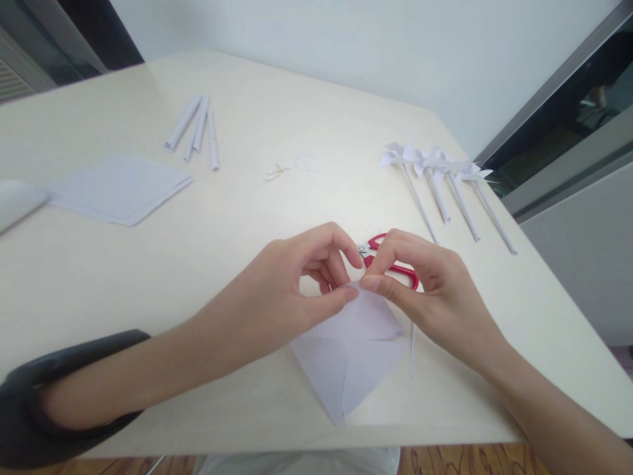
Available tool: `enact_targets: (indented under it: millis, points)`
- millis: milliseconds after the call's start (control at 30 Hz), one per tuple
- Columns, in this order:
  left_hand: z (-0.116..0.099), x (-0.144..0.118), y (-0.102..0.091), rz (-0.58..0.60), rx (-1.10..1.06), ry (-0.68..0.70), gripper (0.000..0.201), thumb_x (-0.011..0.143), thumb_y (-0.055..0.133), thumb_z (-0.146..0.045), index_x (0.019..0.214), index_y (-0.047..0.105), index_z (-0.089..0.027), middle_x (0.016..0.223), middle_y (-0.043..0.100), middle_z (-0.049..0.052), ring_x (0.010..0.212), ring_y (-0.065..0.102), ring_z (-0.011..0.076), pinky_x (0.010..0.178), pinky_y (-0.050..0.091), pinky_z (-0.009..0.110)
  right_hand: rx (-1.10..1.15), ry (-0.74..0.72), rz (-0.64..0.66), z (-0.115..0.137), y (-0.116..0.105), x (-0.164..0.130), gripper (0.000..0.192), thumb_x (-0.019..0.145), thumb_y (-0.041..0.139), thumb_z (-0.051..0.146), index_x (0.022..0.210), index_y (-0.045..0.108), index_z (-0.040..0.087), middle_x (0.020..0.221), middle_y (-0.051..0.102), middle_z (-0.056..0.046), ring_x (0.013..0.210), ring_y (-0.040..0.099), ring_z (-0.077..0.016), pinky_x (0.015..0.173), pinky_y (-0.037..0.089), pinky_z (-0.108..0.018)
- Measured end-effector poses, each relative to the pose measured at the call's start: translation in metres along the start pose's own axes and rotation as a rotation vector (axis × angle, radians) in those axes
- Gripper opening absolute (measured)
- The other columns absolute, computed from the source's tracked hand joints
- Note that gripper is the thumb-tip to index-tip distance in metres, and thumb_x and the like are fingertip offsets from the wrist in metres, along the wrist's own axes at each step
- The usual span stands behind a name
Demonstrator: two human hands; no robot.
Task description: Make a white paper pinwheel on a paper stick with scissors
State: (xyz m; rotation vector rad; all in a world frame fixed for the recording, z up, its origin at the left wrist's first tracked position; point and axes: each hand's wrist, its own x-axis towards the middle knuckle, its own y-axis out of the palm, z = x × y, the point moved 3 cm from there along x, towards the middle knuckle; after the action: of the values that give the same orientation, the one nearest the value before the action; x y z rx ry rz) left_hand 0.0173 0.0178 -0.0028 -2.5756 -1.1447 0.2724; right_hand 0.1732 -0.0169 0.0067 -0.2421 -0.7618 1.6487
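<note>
A creased square of thin white paper [349, 356] is pinched at its top corner by the left hand [287, 290] and right hand [425, 284], low over the smooth pale table [237, 218]. Red-handled scissors [390, 264] are partly hidden behind the fingers.

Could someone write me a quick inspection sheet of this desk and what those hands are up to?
Surface: pale table.
Job's things: folded white paper pinched at its top corner by left hand and right hand.
Clutter: red scissors, paper pinwheels, rolled paper sticks, sheet stack, scraps.
Grip: both hands closed on the paper.
Cables: nothing seen.
Surroundings: white wall, dark window.
</note>
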Motion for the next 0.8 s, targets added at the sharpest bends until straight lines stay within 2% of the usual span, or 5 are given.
enact_targets:
  millis: [133, 400, 567, 800]
  points:
    - [-0.0014, 0.0022, -0.0011, 0.005, -0.009, -0.025, 0.013, 0.08, 0.057, -0.015, 0.087, 0.05, -0.023, 0.074, 0.057, -0.005, 0.072, 0.06, 0.0108, 0.068, 0.05, 0.024, 0.023, 0.03, 0.023, -0.0003, -0.0028, 0.0001, 0.015, 0.088, 0.056, 0.021, 0.075, 0.062, 0.018, 0.079, 0.06, 0.001, 0.079, 0.055, -0.0116, 0.069, 0.041, -0.025]
    - [-0.0011, 0.0025, -0.0007, 0.014, -0.012, -0.016, 0.01, 0.08, 0.056, -0.014, 0.085, 0.052, -0.022, 0.081, 0.059, -0.003, 0.076, 0.058, 0.0117, 0.074, 0.05, 0.025, -0.098, 0.01, 0.005, 0.0022, -0.0014, -0.0006, 0.009, 0.084, 0.058, 0.014, 0.077, 0.06, 0.02, 0.082, 0.06, 0.0, 0.079, 0.057, -0.0137, 0.071, 0.043, -0.027]
    - [-0.0027, 0.0019, -0.0012, 0.019, -0.04, -0.034, 0.004, 0.084, 0.053, -0.024, 0.08, 0.053, -0.022, 0.081, 0.061, -0.002, 0.077, 0.059, 0.0132, 0.074, 0.049, 0.025, -0.178, -0.03, -0.013, 0.0039, 0.0014, -0.0027, 0.009, 0.083, 0.058, 0.014, 0.077, 0.059, 0.02, 0.083, 0.059, -0.002, 0.082, 0.057, -0.0154, 0.072, 0.045, -0.029]
    - [-0.0016, 0.0028, -0.0016, -0.009, -0.05, -0.018, 0.009, 0.081, 0.053, -0.014, 0.077, 0.056, -0.021, 0.079, 0.063, -0.004, 0.076, 0.062, 0.0118, 0.072, 0.049, 0.022, -0.138, -0.028, -0.019, 0.0056, -0.0008, -0.0026, 0.009, 0.083, 0.058, 0.012, 0.076, 0.06, 0.018, 0.082, 0.059, -0.001, 0.082, 0.058, -0.0135, 0.073, 0.044, -0.026]
